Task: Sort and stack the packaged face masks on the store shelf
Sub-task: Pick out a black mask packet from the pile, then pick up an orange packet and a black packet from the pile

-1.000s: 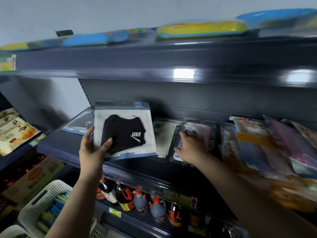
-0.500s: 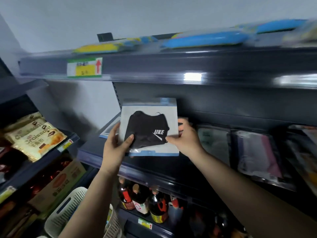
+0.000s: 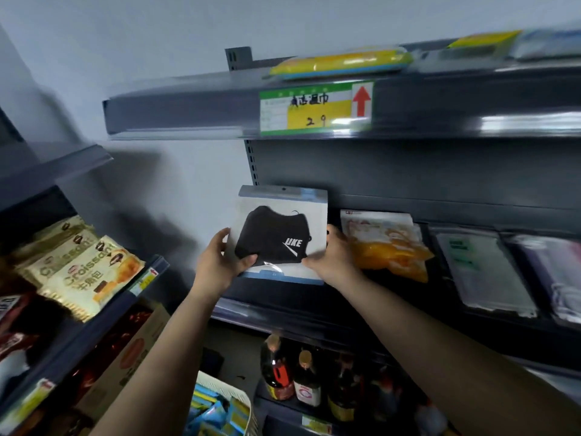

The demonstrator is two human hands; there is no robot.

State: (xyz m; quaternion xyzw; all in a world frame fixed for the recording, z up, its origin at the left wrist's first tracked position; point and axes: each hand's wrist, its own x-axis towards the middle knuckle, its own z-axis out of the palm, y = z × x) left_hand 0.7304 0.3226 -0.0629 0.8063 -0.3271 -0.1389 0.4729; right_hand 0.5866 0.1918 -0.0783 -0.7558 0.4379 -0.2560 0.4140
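Both hands, left hand [image 3: 217, 265] and right hand [image 3: 333, 262], grip the mask packet [image 3: 283, 234] between them.

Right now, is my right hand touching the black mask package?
Touching. The head view shows the right hand gripping the right edge of the black mask package, thumb on its front; the left hand holds the opposite edge.

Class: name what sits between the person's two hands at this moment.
In the head view, the black mask packet, gripped by the left hand and right hand.
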